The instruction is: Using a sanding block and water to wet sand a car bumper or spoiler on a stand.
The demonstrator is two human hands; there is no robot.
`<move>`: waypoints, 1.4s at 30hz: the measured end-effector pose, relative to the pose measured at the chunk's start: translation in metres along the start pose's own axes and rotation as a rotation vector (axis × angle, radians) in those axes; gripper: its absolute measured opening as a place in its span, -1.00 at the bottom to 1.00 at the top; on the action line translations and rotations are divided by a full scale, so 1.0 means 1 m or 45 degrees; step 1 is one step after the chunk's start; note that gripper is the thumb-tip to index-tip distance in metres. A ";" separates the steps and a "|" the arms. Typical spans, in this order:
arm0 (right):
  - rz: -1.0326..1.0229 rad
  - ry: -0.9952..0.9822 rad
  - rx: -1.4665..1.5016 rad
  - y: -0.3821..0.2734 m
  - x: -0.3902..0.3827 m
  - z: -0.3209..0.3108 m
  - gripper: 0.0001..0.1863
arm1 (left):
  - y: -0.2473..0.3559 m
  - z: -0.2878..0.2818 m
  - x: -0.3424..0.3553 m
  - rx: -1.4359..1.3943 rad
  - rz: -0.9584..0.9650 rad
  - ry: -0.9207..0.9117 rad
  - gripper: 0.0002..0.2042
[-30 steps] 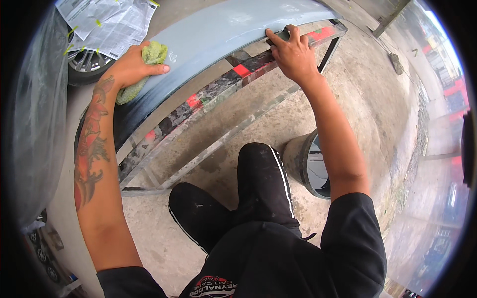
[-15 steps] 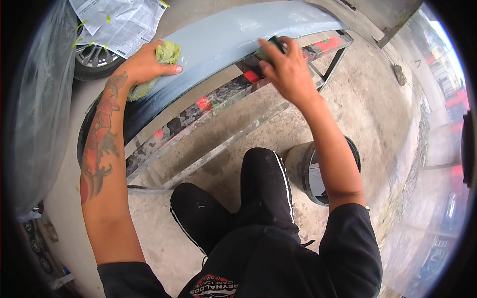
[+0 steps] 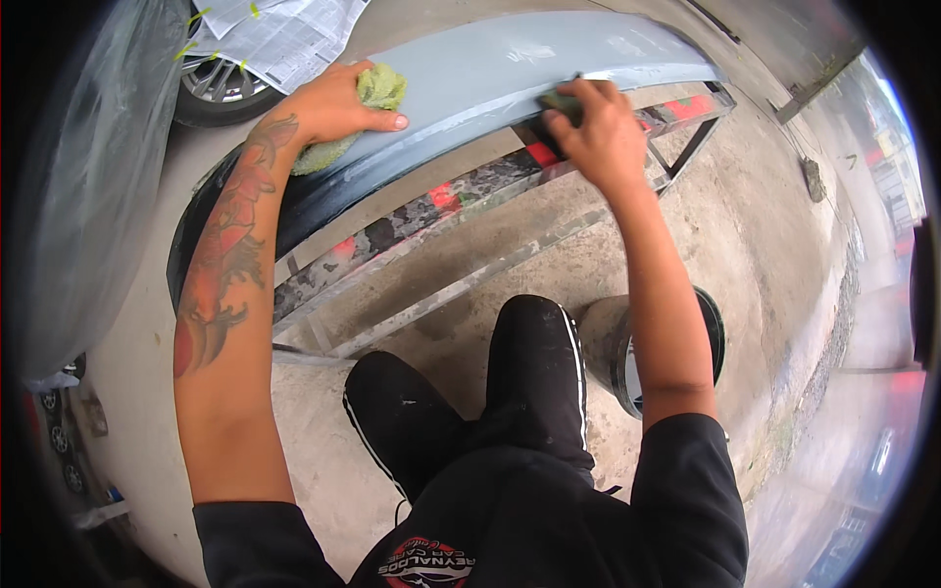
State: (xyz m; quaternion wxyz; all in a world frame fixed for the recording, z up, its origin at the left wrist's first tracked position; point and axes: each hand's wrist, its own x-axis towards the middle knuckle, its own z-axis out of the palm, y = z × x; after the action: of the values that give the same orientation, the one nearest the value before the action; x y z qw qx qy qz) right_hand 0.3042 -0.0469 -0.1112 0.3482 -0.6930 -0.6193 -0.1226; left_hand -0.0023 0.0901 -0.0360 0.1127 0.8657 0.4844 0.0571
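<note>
A long curved grey car body panel (image 3: pixel 490 83) lies wet across a metal stand (image 3: pixel 461 196) with red patches. My left hand (image 3: pixel 338 103) presses a light green cloth (image 3: pixel 377 88) flat on the panel's left part. My right hand (image 3: pixel 598 132) grips a dark sanding block (image 3: pixel 561 101) held against the panel's lower edge, further right. Most of the block is hidden under my fingers.
A bucket (image 3: pixel 627 358) stands on the concrete floor by my right knee. A car wheel (image 3: pixel 211 88) masked with paper (image 3: pixel 284 34) and clear plastic sheeting (image 3: pixel 88 176) is at the upper left. A wall base runs along the upper right.
My right hand has slid the block leftward and down along the panel's edge. The left hand and cloth stay in about the same spot on the panel.
</note>
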 end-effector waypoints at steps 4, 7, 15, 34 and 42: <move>0.169 0.111 -0.110 0.006 0.001 0.011 -0.65 | 0.015 -0.003 0.004 0.006 0.036 -0.105 0.02; -0.077 0.094 0.098 -0.096 -0.032 0.027 -0.68 | 0.004 0.005 0.006 0.060 0.047 -0.084 0.02; -0.319 -0.054 0.192 -0.180 -0.058 0.031 -0.69 | -0.014 0.010 0.011 -0.024 0.134 -0.074 -0.02; -0.182 -0.076 0.132 -0.192 -0.063 0.030 -0.70 | -0.007 0.008 0.016 0.010 0.130 0.023 -0.35; -0.424 -0.109 0.338 -0.236 -0.079 0.050 -0.70 | -0.025 0.005 0.012 -0.150 0.239 -0.155 -0.31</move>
State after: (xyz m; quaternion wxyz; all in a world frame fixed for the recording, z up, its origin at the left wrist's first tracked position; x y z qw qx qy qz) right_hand 0.0522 -0.0785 -0.1171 0.3848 -0.5338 -0.7501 -0.0661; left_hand -0.0155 0.1121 -0.0474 0.1867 0.9009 0.3895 0.0432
